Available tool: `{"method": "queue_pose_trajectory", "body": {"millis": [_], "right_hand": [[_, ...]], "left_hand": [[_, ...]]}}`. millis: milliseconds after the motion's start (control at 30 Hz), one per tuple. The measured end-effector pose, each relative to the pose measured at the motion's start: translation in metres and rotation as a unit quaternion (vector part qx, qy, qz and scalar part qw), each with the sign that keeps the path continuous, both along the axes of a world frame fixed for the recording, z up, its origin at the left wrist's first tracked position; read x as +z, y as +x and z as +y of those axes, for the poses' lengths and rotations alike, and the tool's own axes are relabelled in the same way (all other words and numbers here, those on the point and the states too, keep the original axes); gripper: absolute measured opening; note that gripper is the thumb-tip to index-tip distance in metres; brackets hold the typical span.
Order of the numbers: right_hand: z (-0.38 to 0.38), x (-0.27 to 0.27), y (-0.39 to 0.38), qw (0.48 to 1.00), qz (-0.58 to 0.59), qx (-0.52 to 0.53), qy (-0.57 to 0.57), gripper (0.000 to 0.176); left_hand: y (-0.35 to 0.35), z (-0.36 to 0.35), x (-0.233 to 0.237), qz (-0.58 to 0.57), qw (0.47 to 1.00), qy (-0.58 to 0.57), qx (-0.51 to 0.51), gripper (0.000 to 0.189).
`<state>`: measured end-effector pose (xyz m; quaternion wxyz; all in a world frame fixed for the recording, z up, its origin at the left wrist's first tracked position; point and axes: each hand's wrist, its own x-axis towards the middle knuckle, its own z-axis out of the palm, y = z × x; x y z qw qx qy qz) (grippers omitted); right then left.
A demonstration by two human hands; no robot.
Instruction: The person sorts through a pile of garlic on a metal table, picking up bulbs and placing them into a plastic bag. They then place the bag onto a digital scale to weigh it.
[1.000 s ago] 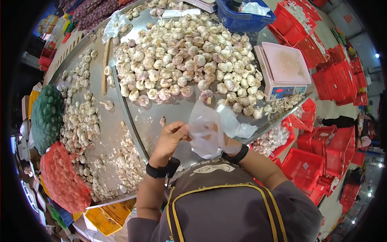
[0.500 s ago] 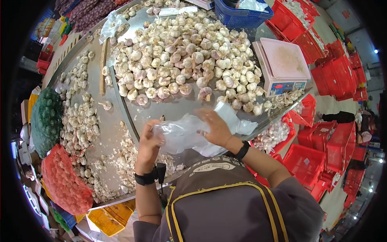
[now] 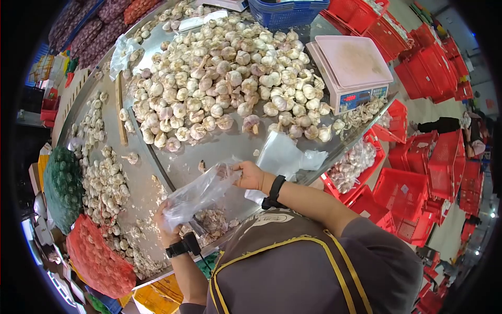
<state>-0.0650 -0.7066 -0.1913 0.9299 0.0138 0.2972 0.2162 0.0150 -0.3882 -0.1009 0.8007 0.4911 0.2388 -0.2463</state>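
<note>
A clear plastic bag (image 3: 201, 194) is stretched between my two hands above the near part of the metal table. My left hand (image 3: 166, 229) grips its lower left end, the fingers partly covered by the film. At the upper right end, my right hand (image 3: 250, 176) pinches the bag's edge. To the right of that hand lies a stack of flat plastic bags (image 3: 280, 154). Beyond the bag spreads a large heap of garlic bulbs (image 3: 225, 78). Dry garlic skins and scraps (image 3: 213, 222) lie below the bag, close to my body.
A scale (image 3: 350, 65) with a pink tray stands right of the heap. Behind it is a blue basket (image 3: 287, 13). Red crates (image 3: 400, 193) are stacked on the right. Green (image 3: 63, 183) and red mesh sacks (image 3: 97, 256) of garlic line the left edge. A metal divider (image 3: 151, 152) crosses the table.
The plastic bag has come away from the stack and is now spread out. My left hand has moved left and nearer my body; my right hand has shifted slightly left and toward me.
</note>
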Motion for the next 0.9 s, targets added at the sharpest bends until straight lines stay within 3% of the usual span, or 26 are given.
{"method": "queue_pose_trajectory", "body": {"millis": [67, 100, 133, 167, 233, 267, 300, 367, 400, 467, 533, 600, 667, 700, 800, 833, 867, 900], "right_hand": [[-0.007, -0.029, -0.015, 0.987, 0.067, -0.113, 0.090, 0.024], [-0.018, -0.036, -0.029, 0.984, 0.077, -0.141, 0.075, 0.024], [-0.033, -0.041, -0.047, 0.980, 0.086, -0.170, 0.059, 0.025], [-0.046, -0.043, -0.062, 0.975, 0.099, -0.199, -0.007, 0.024], [-0.080, -0.032, -0.086, 0.947, 0.160, -0.250, -0.126, 0.024], [-0.097, -0.019, -0.096, 0.923, 0.208, -0.270, -0.178, 0.024], [-0.116, -0.021, -0.111, 0.922, 0.208, -0.274, -0.178, 0.024], [-0.145, -0.034, -0.134, 0.930, 0.094, -0.329, -0.135, 0.025], [-0.154, -0.027, -0.127, 0.930, 0.094, -0.328, -0.138, 0.025], [-0.176, -0.006, -0.101, 0.844, 0.167, -0.414, -0.298, 0.023], [-0.204, -0.033, -0.078, 0.846, 0.164, -0.401, -0.311, 0.020], [-0.216, -0.031, -0.037, 0.822, 0.163, -0.370, -0.401, 0.021], [-0.234, -0.047, -0.007, 0.827, 0.166, -0.220, -0.490, 0.016], [-0.234, -0.054, 0.012, 0.707, 0.096, -0.229, -0.663, 0.016], [-0.256, -0.045, 0.025, 0.730, 0.112, -0.222, -0.637, 0.024], [-0.266, -0.045, 0.025, 0.633, 0.097, -0.162, -0.751, 0.025], [-0.282, -0.061, 0.021, 0.632, 0.123, -0.120, -0.755, 0.025], [-0.279, -0.042, 0.029, 0.634, 0.149, -0.131, -0.748, 0.026]], "left_hand": [[0.001, -0.009, -0.034, -0.041, 0.997, -0.004, -0.063, 0.026], [0.001, -0.033, -0.033, 0.052, 0.994, -0.061, -0.078, 0.031], [-0.006, -0.049, -0.046, -0.004, 0.993, -0.016, -0.119, 0.033], [-0.015, -0.065, -0.061, -0.061, 0.985, 0.029, -0.160, 0.036], [-0.032, -0.120, -0.068, -0.115, 0.970, -0.044, -0.209, 0.040], [-0.026, -0.146, -0.085, 0.052, 0.966, -0.155, -0.198, 0.041], [-0.017, -0.173, -0.102, 0.217, 0.924, -0.258, -0.180, 0.042], [-0.016, -0.234, -0.105, 0.162, 0.937, -0.217, -0.221, 0.044], [-0.013, -0.257, -0.102, 0.154, 0.930, -0.236, -0.235, 0.045], [-0.002, -0.292, -0.098, 0.144, 0.924, -0.255, -0.247, 0.047], [0.011, -0.318, -0.100, 0.094, 0.946, -0.218, -0.222, 0.052], [0.028, -0.327, -0.091, 0.112, 0.950, -0.204, -0.206, 0.057], [0.048, -0.321, -0.068, 0.073, 0.954, -0.244, -0.159, 0.061], [0.060, -0.321, -0.071, 0.085, 0.948, -0.268, -0.152, 0.061], [0.066, -0.328, -0.068, 0.038, 0.960, -0.216, -0.172, 0.059], [0.070, -0.331, -0.074, 0.040, 0.965, -0.201, -0.163, 0.052], [0.076, -0.338, -0.072, 0.042, 0.966, -0.200, -0.156, 0.052], [0.085, -0.348, -0.063, 0.038, 0.967, -0.153, -0.199, 0.051]]}}
